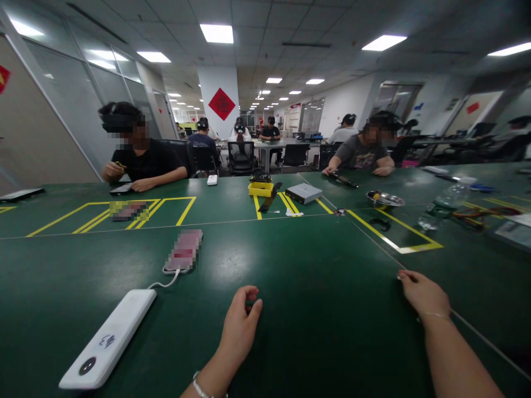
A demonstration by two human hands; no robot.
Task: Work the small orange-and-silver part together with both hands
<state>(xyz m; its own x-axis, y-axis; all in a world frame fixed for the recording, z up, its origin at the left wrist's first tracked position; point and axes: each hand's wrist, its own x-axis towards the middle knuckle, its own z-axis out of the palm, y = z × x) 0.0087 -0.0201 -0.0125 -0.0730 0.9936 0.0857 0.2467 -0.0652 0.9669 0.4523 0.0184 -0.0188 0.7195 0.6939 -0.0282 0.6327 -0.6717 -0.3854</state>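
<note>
My left hand (241,319) rests on the green table (298,331), fingers loosely curved and the thumb apart from them, with nothing visible between. Farther right, my right hand (425,296) is closed in a pinch beside a seam in the tabletop; whatever its fingertips hold, if anything, is too small to make out. Left of my left hand lies a long white power bank (112,337) with a dark round spot. A short white cable (168,283) joins it to a phone (185,251) whose screen is blurred out.
Across the table sit two people (139,149) (365,146) wearing headsets. Between us are a yellow box (260,189), a grey box (304,193), a metal bowl (385,199), a plastic bottle (450,202) and yellow tape outlines (418,247). Several people work at desks behind.
</note>
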